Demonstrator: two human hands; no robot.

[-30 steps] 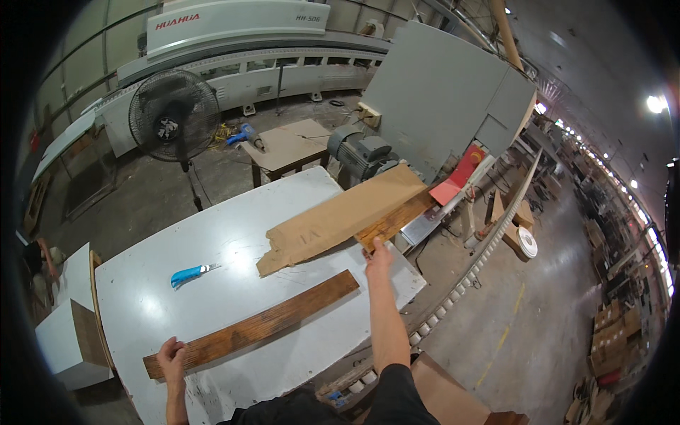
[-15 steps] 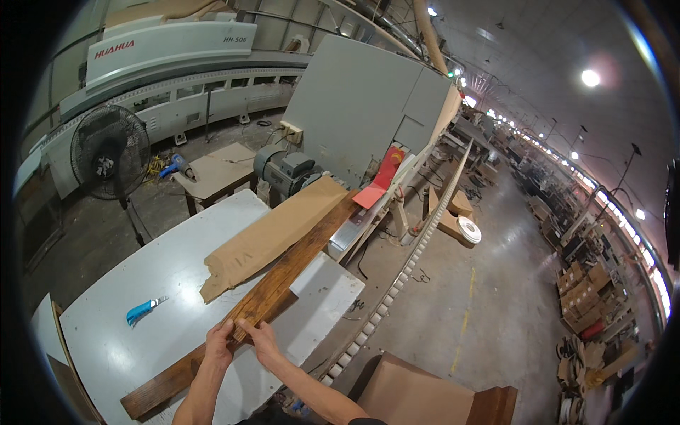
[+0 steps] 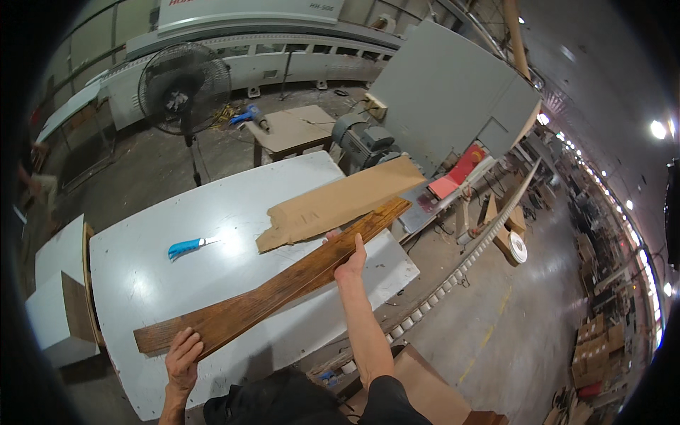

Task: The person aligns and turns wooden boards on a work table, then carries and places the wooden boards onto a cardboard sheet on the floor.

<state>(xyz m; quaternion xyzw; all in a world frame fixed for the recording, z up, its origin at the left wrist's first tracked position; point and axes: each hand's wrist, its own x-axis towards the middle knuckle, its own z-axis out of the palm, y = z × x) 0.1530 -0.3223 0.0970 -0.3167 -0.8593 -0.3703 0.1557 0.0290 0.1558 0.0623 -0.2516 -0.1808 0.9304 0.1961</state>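
A long dark brown wooden plank [image 3: 276, 287] lies slantwise over the white table [image 3: 142, 276], its far end resting on a sheet of brown cardboard [image 3: 340, 202]. My left hand [image 3: 183, 358] grips the plank's near end at the table's front. My right hand [image 3: 350, 261] holds the plank's right edge past its middle, thumb on top. A blue-handled knife [image 3: 185, 247] lies on the table to the left of the cardboard, apart from both hands.
A standing fan [image 3: 183, 78] and a small wooden table [image 3: 294, 129] with a blue tool are behind the white table. A grey machine panel [image 3: 453, 99] and a motor [image 3: 361, 140] stand at the back right. White boxes [image 3: 60, 290] sit at the left. A roller rail [image 3: 471, 248] runs along the right.
The plank has been turned and laid out longer across the table. My hands, close together at its middle half a second ago, have moved apart to its near end and right edge.
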